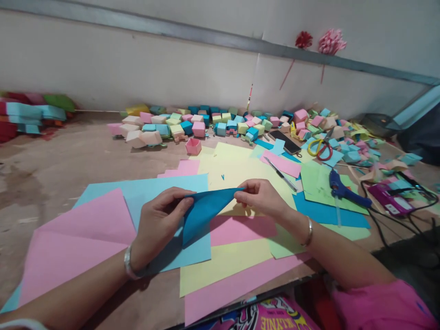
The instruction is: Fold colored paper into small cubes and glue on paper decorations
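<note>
A dark blue sheet of paper [202,211], folded into a triangle, is held up between both hands over the table. My left hand [158,224] pinches its left edge, fingers curled round the fold. My right hand [258,197] pinches the pointed right corner between thumb and fingers. Each wrist wears a bangle. Under the hands lie large loose sheets: light blue [144,192], pink [82,243] and pale yellow [227,167].
Several small folded paper boxes [192,124] in pink, blue, yellow and green are heaped along the back. A phone [284,141], scissors [319,149], a pen [280,174], a blue glue gun [343,190] and black cables [402,211] lie at the right. Stacked paper [27,114] sits far left.
</note>
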### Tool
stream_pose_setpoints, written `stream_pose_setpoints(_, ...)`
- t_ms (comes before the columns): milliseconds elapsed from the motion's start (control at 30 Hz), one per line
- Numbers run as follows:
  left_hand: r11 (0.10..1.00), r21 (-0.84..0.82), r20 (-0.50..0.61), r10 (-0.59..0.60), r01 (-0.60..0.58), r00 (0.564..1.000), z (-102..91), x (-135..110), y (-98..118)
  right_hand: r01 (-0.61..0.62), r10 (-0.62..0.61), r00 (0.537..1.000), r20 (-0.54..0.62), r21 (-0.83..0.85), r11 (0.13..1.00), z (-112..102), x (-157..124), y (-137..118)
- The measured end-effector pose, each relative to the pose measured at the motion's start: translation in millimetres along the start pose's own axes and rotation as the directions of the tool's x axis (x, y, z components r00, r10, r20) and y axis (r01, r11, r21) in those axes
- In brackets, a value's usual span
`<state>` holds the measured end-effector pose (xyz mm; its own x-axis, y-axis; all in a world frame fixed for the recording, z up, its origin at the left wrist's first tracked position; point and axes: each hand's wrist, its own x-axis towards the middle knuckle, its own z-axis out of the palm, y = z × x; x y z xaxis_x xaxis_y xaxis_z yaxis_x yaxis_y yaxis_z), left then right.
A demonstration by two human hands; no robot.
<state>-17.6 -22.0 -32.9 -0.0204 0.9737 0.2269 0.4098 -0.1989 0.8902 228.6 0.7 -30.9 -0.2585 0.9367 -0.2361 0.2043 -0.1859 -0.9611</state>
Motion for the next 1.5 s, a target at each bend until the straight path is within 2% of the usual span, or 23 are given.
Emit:
stream_pose_setpoints(233,0.985,0.046,-0.014,0.169,-0.168,0.985,0.4,-4,1,0.064,-0.063,0.995,-0.081,0.011,0.998,2,-3,-4)
stream_pose_setpoints(333,0.981,0.051,-0.010,0.187,-0.186,0.982,0.1,-4,0,0.090,-0.088,0.992,-0.092,0.026,0.996,3,-4,-4)
stream_pose_setpoints(500,0.992,0.067,-0.030,0.112,-0.110,0.993,-0.1,-2,-1,0.087,-0.086,0.990,-0.108,0.008,0.996,3,-4,-4)
stream_pose_setpoints(667,1.000,0.023,-0.028,0.007,-0.006,1.000,-0.6,0,-2,0.098,-0.096,0.994,-0.043,0.044,0.994,3,-3,-2)
stream_pose_setpoints(767,0.992,-0.046,0.020,-0.115,0.115,0.993,-0.4,3,-3,0.092,-0.089,0.991,-0.103,0.031,0.995,5,-3,-2)
stream_pose_setpoints(900,0.953,-0.141,0.109,-0.255,0.269,0.961,1.1,6,-5,0.109,-0.101,0.973,-0.205,0.030,0.994,6,-2,-2)
stream_pose_setpoints(1067,0.953,-0.146,0.119,-0.251,0.267,0.961,3.5,4,-1,0.111,-0.052,0.968,-0.244,0.234,0.966,11,1,2)
stream_pose_setpoints(1133,0.947,-0.162,0.100,-0.264,0.277,0.959,5.0,2,4,0.072,-0.005,0.984,-0.176,0.378,0.923,17,-1,5)
stream_pose_setpoints(1200,0.936,-0.187,0.101,-0.284,0.299,0.953,7.0,0,9,0.002,0.028,0.998,-0.056,0.480,0.877,26,-5,8)
stream_pose_setpoints(1300,0.923,-0.210,0.147,-0.296,0.322,0.944,10.3,-4,12,-0.066,0.057,0.998,0.035,0.481,0.874,39,-12,11)
stream_pose_setpoints(1500,0.869,-0.289,0.283,-0.323,0.401,0.903,12.5,-9,5,-0.022,0.058,0.996,-0.071,0.426,0.905,46,-17,9)
